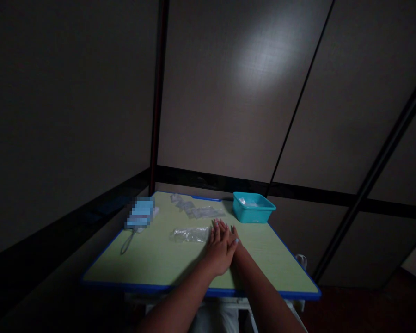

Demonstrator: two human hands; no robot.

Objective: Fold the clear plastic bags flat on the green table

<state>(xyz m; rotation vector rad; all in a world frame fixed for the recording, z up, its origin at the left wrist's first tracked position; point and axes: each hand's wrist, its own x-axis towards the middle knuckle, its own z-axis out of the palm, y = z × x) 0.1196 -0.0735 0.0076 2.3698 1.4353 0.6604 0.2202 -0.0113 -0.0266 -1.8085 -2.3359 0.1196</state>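
Observation:
Near the middle of the table, my left hand (221, 252) lies over my right hand (233, 237), and the two touch. The left fingers are stretched out and slightly apart, pointing away from me. Much of the right hand is hidden beneath; the fingers that show are stretched out flat. Neither hand shows anything gripped. A crinkled clear plastic bag (191, 234) lies flat just left of the fingertips, its right end close to or touching the left hand. Whether anything is inside it I cannot tell.
Several small clear plastic bags (203, 212) lie towards the back of the pale green, blue-edged table (142, 268). A turquoise plastic basin (253, 213) with something clear inside stands at the back right. A blurred blue item (140, 213) with a grey strap sits at the left edge. Walls stand behind and left.

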